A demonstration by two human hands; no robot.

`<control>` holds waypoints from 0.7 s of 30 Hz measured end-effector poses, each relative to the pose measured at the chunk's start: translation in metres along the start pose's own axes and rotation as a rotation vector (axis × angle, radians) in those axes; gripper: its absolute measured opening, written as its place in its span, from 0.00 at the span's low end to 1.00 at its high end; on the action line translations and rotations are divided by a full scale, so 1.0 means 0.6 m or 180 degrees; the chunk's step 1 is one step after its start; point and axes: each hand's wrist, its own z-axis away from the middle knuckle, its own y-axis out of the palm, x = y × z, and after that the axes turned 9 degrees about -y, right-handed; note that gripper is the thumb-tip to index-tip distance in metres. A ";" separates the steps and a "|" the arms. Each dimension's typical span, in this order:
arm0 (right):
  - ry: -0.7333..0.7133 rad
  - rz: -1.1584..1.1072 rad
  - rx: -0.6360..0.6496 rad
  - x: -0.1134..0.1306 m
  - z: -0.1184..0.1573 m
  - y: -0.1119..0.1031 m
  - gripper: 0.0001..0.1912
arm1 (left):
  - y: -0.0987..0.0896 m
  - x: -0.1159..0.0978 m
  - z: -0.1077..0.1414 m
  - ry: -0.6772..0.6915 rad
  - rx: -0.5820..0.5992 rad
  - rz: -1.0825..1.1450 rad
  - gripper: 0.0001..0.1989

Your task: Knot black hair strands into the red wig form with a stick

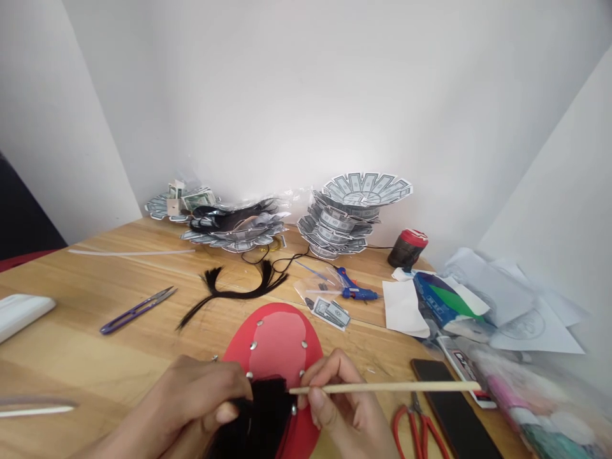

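A red oval piece (313, 341) with a lighter pink centre and silver studs along its sides lies at the bottom middle. Black hair-like strands (270, 414) cover its lower part. My left hand (201, 398) is closed at the left edge of the strands, with some of them between its fingers. Pinched between the thumb and fingers of my right hand (339, 398) is a thin wooden stick (401, 387), its left tip touching the strands and its other end pointing right.
Behind lie a black strand bundle (239, 293), purple snips (136, 310), a blue glue gun (356, 287) and stacked printed-paper bowls (339, 217). Red-handled pliers (418, 430), a dark phone (459, 411), papers (406, 306) and plastic bags (549, 408) are at right.
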 end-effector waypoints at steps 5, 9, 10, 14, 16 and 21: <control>0.0181 0.0086 -0.0137 0.005 0.000 0.007 0.20 | -0.001 -0.005 -0.004 0.0009 0.0020 -0.0129 0.23; 0.0140 0.0219 -0.0248 0.008 -0.001 0.013 0.21 | 0.001 -0.001 -0.004 0.0006 0.0105 -0.0162 0.22; 0.0126 0.0256 -0.0277 0.008 0.000 0.014 0.21 | 0.002 -0.001 -0.004 0.0004 0.0119 -0.0157 0.22; 0.0129 0.0383 -0.0391 0.010 0.001 0.021 0.22 | 0.000 -0.002 -0.002 -0.0003 0.0173 -0.0136 0.22; 0.0134 0.0421 -0.0456 0.012 0.002 0.024 0.23 | -0.002 -0.003 0.000 -0.0021 0.0192 -0.0142 0.21; 0.0222 0.0436 -0.0646 0.015 0.004 0.032 0.24 | -0.005 0.007 0.003 -0.0493 0.0379 0.0413 0.23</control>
